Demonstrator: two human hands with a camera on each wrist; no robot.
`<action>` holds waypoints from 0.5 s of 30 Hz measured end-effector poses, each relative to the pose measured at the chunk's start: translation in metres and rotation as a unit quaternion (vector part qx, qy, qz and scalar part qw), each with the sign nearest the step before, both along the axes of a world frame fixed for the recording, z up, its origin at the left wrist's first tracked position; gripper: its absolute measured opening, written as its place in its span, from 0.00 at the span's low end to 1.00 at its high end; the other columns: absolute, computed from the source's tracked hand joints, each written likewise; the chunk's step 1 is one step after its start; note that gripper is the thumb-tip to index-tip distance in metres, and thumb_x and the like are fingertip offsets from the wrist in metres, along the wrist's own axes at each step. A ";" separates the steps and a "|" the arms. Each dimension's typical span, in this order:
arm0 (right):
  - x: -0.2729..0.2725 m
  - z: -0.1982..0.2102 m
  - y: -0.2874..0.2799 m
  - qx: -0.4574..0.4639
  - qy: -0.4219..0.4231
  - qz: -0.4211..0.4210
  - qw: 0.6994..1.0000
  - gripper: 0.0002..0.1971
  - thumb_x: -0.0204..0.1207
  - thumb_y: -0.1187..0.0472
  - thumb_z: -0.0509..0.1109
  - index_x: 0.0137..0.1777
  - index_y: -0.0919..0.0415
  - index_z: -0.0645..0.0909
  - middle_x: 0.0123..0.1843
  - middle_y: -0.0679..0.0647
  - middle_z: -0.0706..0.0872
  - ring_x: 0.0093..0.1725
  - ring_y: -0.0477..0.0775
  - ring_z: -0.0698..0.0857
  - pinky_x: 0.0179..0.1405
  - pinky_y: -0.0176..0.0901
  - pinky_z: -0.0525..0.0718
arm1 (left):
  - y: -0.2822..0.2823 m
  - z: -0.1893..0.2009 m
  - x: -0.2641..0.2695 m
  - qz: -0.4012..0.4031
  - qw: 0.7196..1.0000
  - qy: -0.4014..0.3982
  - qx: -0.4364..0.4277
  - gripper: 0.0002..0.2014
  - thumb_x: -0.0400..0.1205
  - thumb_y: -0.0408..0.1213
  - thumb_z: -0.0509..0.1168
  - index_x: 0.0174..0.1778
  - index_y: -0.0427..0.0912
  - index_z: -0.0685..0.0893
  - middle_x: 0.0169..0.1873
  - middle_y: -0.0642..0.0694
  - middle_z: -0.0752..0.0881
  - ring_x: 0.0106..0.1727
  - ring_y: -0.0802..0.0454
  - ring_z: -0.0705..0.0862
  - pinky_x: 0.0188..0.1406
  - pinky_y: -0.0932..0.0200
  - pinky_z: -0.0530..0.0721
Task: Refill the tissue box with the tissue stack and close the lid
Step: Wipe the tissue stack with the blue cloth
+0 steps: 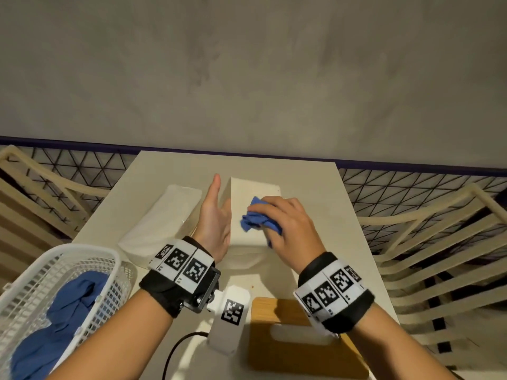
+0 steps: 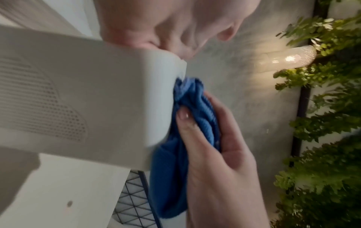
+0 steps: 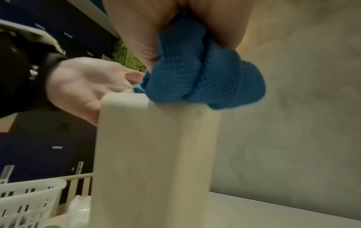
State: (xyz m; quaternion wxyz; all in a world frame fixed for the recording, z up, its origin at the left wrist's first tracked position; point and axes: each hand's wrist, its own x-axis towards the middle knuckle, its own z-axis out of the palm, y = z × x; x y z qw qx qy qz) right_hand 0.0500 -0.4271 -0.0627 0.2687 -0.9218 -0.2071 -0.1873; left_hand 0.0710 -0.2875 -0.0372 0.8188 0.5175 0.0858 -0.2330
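The white tissue box point(image 1: 255, 185) stands on its side in the middle of the table, its lid off. My left hand point(image 1: 214, 212) lies flat against the box's left face, fingers straight. My right hand point(image 1: 285, 223) grips a crumpled blue cloth point(image 1: 255, 218) and presses it on the box's upper face. In the right wrist view the blue cloth point(image 3: 195, 77) sits on the top edge of the box point(image 3: 152, 154). The wrapped white tissue stack point(image 1: 162, 223) lies left of the box. The wooden lid point(image 1: 299, 338) with its slot lies near me.
A white mesh basket point(image 1: 55, 297) holding more blue cloths sits at the table's front left. A white device point(image 1: 230, 316) with a printed marker and a black cable lies between my wrists. Slatted chairs point(image 1: 439, 256) flank the table; a grey wall stands behind.
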 end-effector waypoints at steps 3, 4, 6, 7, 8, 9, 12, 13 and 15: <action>-0.010 -0.001 -0.005 0.000 -0.017 0.003 1.000 0.19 0.68 0.63 0.58 0.55 0.57 0.84 0.54 0.57 0.87 0.46 0.66 0.81 0.53 0.35 0.68 | 0.002 -0.002 0.003 0.010 1.000 -0.021 0.008 0.34 0.78 0.69 0.41 0.59 0.50 0.82 0.51 0.45 0.89 0.58 0.48 0.85 0.59 0.54 0.79; -0.016 -0.001 -0.001 -0.007 -0.024 0.019 1.000 0.20 0.67 0.63 0.57 0.55 0.56 0.85 0.54 0.56 0.87 0.47 0.65 0.81 0.54 0.35 0.68 | 0.002 -0.001 0.003 0.013 1.000 -0.022 0.002 0.35 0.78 0.69 0.41 0.63 0.50 0.80 0.52 0.44 0.89 0.57 0.47 0.85 0.59 0.54 0.79; -0.019 0.001 0.010 -0.027 -0.033 0.053 0.998 0.20 0.67 0.64 0.56 0.53 0.56 0.85 0.52 0.55 0.88 0.45 0.64 0.81 0.52 0.36 0.69 | 0.000 -0.002 0.002 0.015 0.999 -0.034 0.010 0.36 0.78 0.68 0.42 0.64 0.46 0.80 0.45 0.42 0.90 0.48 0.50 0.89 0.51 0.58 0.84; -0.016 0.004 0.015 -0.030 -0.032 0.066 0.997 0.19 0.66 0.65 0.57 0.52 0.56 0.85 0.51 0.54 0.88 0.44 0.64 0.81 0.50 0.37 0.69 | -0.002 -0.005 0.003 0.021 0.998 -0.046 0.027 0.35 0.79 0.67 0.44 0.56 0.42 0.84 0.34 0.43 0.90 0.37 0.53 0.90 0.39 0.63 0.86; -0.008 0.006 0.019 -0.029 -0.031 0.069 0.997 0.18 0.66 0.66 0.58 0.52 0.56 0.85 0.51 0.54 0.88 0.44 0.64 0.80 0.49 0.36 0.70 | -0.005 -0.006 0.003 0.031 0.997 -0.055 0.041 0.34 0.79 0.66 0.45 0.45 0.40 0.85 0.25 0.45 0.88 0.27 0.56 0.87 0.30 0.66 0.83; 0.001 0.008 0.020 -0.027 -0.029 0.059 0.997 0.17 0.67 0.68 0.61 0.52 0.57 0.85 0.51 0.55 0.88 0.44 0.64 0.80 0.48 0.36 0.71 | -0.007 -0.010 0.004 0.048 0.994 -0.069 0.065 0.33 0.80 0.65 0.45 0.37 0.41 0.83 0.21 0.48 0.85 0.24 0.57 0.84 0.29 0.67 0.80; 0.021 0.007 0.012 0.010 -0.011 0.000 1.000 0.17 0.67 0.72 0.66 0.55 0.59 0.84 0.54 0.57 0.87 0.49 0.65 0.80 0.53 0.41 0.74 | -0.011 -0.009 0.008 0.088 0.989 -0.093 0.071 0.27 0.82 0.61 0.45 0.49 0.47 0.83 0.41 0.52 0.87 0.43 0.63 0.85 0.56 0.64 0.74; 0.021 0.005 0.009 0.020 -0.015 -0.006 1.000 0.17 0.68 0.70 0.63 0.55 0.59 0.84 0.54 0.57 0.87 0.50 0.66 0.80 0.54 0.39 0.72 | -0.009 -0.009 0.010 0.078 0.991 -0.086 0.065 0.28 0.82 0.62 0.45 0.56 0.48 0.82 0.47 0.52 0.88 0.49 0.62 0.85 0.60 0.66 0.74; 0.007 0.000 0.009 0.004 -0.020 0.022 1.000 0.19 0.68 0.66 0.58 0.55 0.58 0.84 0.54 0.56 0.87 0.50 0.65 0.81 0.53 0.34 0.69 | -0.004 -0.010 0.015 0.046 0.995 -0.073 0.057 0.30 0.81 0.64 0.42 0.53 0.48 0.83 0.38 0.51 0.92 0.39 0.60 0.90 0.46 0.67 0.83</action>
